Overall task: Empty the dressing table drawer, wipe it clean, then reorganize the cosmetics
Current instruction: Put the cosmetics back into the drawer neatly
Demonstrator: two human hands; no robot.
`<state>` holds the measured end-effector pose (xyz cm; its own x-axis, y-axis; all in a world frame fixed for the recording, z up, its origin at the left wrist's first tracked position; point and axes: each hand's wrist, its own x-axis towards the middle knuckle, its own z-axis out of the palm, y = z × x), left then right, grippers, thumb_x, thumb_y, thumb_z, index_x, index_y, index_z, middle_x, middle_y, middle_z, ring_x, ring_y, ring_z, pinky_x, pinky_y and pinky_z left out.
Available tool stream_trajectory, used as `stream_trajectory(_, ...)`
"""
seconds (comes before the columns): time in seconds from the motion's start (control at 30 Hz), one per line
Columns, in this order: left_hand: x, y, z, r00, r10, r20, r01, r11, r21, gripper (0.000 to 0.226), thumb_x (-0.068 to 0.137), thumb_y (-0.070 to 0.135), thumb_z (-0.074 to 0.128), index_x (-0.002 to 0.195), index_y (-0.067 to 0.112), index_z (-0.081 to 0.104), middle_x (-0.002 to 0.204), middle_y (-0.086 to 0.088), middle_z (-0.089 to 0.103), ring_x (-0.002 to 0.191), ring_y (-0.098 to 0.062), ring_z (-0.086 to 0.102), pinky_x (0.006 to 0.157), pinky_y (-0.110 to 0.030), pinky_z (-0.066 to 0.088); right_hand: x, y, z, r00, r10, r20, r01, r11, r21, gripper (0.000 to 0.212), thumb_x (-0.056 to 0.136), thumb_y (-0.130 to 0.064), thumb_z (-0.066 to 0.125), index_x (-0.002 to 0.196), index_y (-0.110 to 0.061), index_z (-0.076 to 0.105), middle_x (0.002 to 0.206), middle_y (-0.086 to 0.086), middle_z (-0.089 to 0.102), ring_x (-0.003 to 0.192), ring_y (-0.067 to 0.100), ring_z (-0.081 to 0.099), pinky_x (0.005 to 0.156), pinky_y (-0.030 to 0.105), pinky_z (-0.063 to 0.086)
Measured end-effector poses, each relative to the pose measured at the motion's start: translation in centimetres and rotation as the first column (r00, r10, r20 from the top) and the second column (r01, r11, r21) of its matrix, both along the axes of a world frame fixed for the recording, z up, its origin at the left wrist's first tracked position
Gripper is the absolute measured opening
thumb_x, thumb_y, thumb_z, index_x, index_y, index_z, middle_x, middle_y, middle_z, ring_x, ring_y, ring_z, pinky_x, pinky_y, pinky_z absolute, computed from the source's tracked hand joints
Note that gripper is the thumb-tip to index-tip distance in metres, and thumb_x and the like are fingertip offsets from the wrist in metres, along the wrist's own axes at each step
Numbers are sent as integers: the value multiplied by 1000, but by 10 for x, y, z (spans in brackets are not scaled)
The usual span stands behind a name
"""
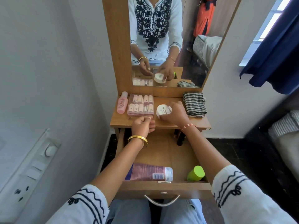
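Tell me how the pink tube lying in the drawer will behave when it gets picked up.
The pink tube lies on its side, so a nudge may roll it. Its flattened end suggests a soft body that likely gives when squeezed. The glossy skin could be slightly slippery.

White sleeves (84,206) with navy embroidery, gold bangle (137,138), red-white wristband (188,126), jeans (129,212)

Landmark: nail kit case (140,105) on tabletop (165,122). Bottle (122,102) lies just left of it; round tub (163,110) right; folded cloth (194,104) farther right. Open drawer (163,152) before it holds tube (148,172) and capped container (196,173).
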<state>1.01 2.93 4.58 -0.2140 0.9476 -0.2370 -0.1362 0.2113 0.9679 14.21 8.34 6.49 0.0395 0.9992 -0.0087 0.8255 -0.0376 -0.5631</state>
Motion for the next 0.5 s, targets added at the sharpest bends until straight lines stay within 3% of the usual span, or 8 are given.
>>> stream_trajectory(0.2, 8, -14, -1, 990, -73, 117, 76, 997, -19, 14, 92, 23, 54, 97, 12, 60, 80, -2, 66, 63, -8, 66, 61, -21, 57, 8, -39, 6, 975, 221, -17, -221, 975, 2, 77, 67, -25, 82, 134, -16, 46, 121, 6, 41, 104, 16, 43, 86, 23, 41)
stream_trajectory(0.37, 12, -21, -8, 994, -77, 81, 84, 992, -95, 24, 91, 10, 55, 111, -3, 58, 103, -19, 63, 86, -25, 63, 55, -20, 57, 17, -52, 10, 949, 314, -22, -314, 943, -110, 68, 71, -20, 79, 132, -16, 49, 116, 4, 50, 97, 14, 52, 83, 24, 50)
stream_trajectory(0.43, 15, -25, -15, 996, -76, 54, 82, 990, -117, 26, 92, 8, 53, 114, -4, 57, 106, -22, 62, 90, -28, 62, 53, -19, 56, 26, -56, 11, 947, 279, -161, -310, 926, -215, 51, 79, -15, 73, 126, -11, 54, 103, 1, 60, 82, 10, 57, 72, 19, 51)
stream_trajectory(0.5, 22, -29, -23, 995, -103, 10, 104, 986, -128, 28, 92, 7, 51, 118, -4, 57, 110, -22, 62, 91, -29, 61, 51, -18, 55, 34, -62, 7, 921, 157, -357, -282, 901, -331, 33, 85, -9, 65, 118, -6, 58, 96, 4, 63, 78, 11, 60, 70, 21, 54)
